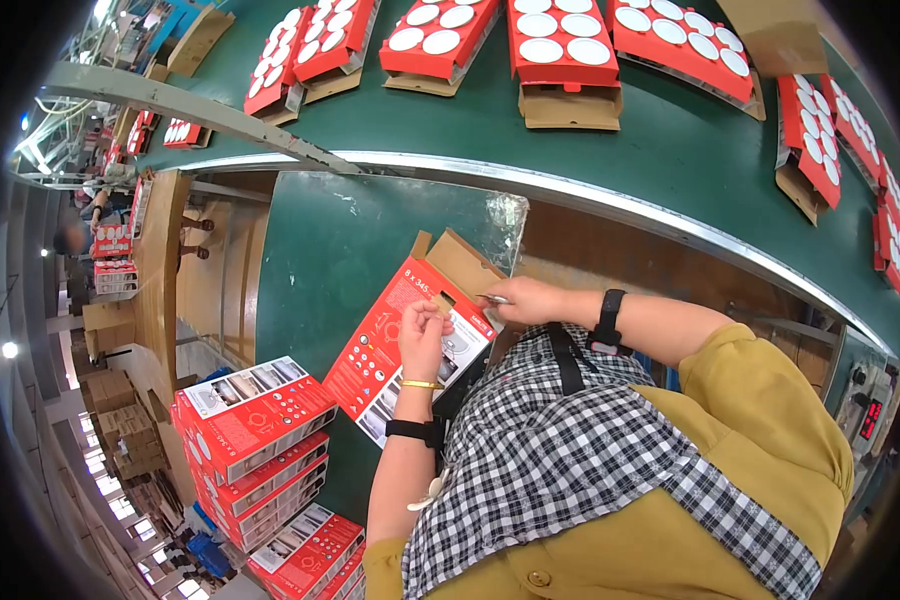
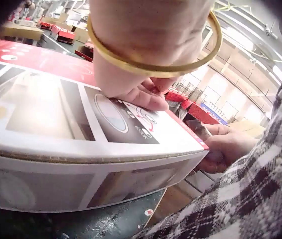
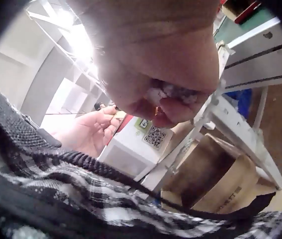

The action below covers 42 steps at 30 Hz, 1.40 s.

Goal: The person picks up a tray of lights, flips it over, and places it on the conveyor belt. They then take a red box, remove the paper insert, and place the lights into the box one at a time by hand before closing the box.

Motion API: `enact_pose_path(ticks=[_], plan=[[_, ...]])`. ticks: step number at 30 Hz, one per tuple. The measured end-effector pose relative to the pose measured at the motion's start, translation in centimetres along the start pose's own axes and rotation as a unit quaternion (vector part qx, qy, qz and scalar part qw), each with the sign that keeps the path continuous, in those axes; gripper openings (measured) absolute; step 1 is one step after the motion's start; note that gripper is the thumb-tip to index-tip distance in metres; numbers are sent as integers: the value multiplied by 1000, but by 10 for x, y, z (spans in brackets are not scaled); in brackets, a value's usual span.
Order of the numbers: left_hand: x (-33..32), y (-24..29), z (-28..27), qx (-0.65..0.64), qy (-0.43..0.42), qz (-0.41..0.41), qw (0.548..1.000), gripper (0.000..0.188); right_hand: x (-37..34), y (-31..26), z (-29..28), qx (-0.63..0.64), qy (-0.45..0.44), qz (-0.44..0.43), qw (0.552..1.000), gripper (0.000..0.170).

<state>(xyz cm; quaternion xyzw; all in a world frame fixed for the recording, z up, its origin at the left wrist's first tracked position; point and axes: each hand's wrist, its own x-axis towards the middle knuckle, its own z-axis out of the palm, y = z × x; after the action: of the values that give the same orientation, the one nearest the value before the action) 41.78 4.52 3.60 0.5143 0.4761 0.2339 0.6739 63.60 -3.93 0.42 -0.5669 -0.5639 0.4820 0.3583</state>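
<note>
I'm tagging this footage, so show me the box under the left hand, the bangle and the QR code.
Box [image 1: 373, 350], head view: printed red panel.
Bangle [image 2: 152, 69], left wrist view: lower band.
QR code [image 3: 155, 137], right wrist view: middle.

Red boxes [image 1: 572, 73] on green bench [image 1: 480, 122], red carton [image 1: 378, 350] on scuffed table [image 1: 320, 240]

This looks like a factory packing floor: red boxes [image 1: 563, 50] line a long green bench [image 1: 665, 145], brown cartons [image 1: 130, 440] stacked beyond.
</note>
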Motion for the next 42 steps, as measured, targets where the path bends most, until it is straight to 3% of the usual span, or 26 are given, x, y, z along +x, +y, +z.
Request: enact_pose_path(ticks=[2, 4, 6, 11, 12, 14, 15, 17, 21, 24, 28, 31, 33, 37, 39, 42], plan=[[0, -1, 2, -1, 9, 12, 1000, 13, -6, -5, -19, -92, -50, -18, 994, 27], [0, 1, 4, 4, 9, 9, 1000, 13, -25, 4, -27, -92, -69, -13, 993, 30], [1, 1, 4, 4, 15, 7, 1000, 13, -44, 4, -27, -73, -161, 3, 984, 34], [1, -1, 2, 12, 10, 6, 1000, 13, -30, -1, -29, -42, -251, 13, 967, 34], [2, -2, 1, 12, 11, 9, 1000, 13, -19, -25, -40, 5, -229, 89, 969, 29], [2, -4, 0, 1, 4, 18, 1000, 12, 7, -55, -39, 31, -77, 161, 983, 28], [2, -4, 1, 2, 4, 19, 1000, 12, 22, -51, -29, 31, -76, 159, 984, 28], [2, -3, 2, 7, 8, 11, 1000, 12, 53, -29, -6, -167, 20, 55, 984, 36], [1, -2, 3, -2, 11, 16, 1000, 12, 77, -37, 3, -167, -42, 142, 975, 41], [-1, -1, 4, -7, 11, 25, 1000, 12, 75, -53, -2, -202, -26, 197, 959, 38], [-8, -1, 5, 2, 16, 22, 1000, 11, 66, -29, -13, -233, -24, 182, 955, 35], [-11, -2, 6, -1, 8, 21, 1000, 11, 51, -30, -17, -245, -89, 197, 945, 35], [-12, 0, 7, 1, 9, 23, 1000, 11, 42, -25, -17, -211, -31, 156, 965, 37], [-14, 2, 6, 24, 13, 16, 1000, 11, 31, -7, -34, -201, 12, 164, 966, 38], [-14, 3, 6, 31, 27, -2, 999, 12, 24, 5, -52, -201, 79, 175, 961, 38], [-15, 9, 9, 30, 7, 6, 999, 13, 11, 7, -77, -185, 63, 155, 968, 35]])
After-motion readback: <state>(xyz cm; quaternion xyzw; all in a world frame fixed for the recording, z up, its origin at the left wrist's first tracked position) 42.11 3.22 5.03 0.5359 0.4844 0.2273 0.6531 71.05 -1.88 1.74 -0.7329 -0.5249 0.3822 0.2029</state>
